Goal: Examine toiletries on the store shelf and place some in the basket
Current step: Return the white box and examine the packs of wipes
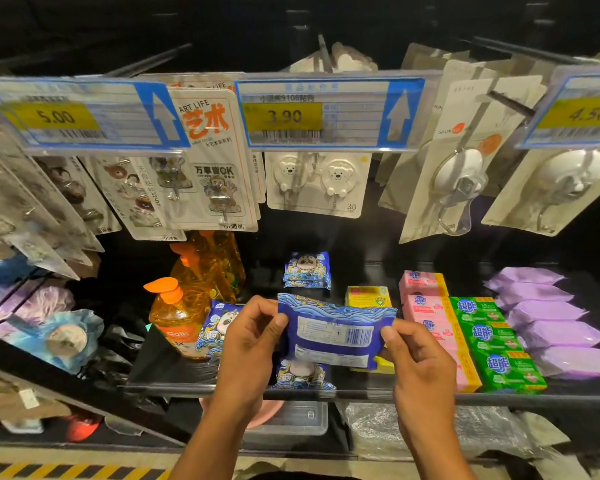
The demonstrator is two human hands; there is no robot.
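Note:
I hold a blue wet-wipe pack in front of the shelf, its back with a barcode and white label facing me. My left hand pinches its left end between thumb and fingers. My right hand pinches its right end. More blue panda-print packs lie on the black shelf: one at the back, one to the left, one under the held pack. No basket is in view.
Orange pump bottles stand left of the packs. Yellow, pink and green soap boxes and purple packs fill the right. Carded hooks and price tags hang above. A lower shelf holds clear tubs.

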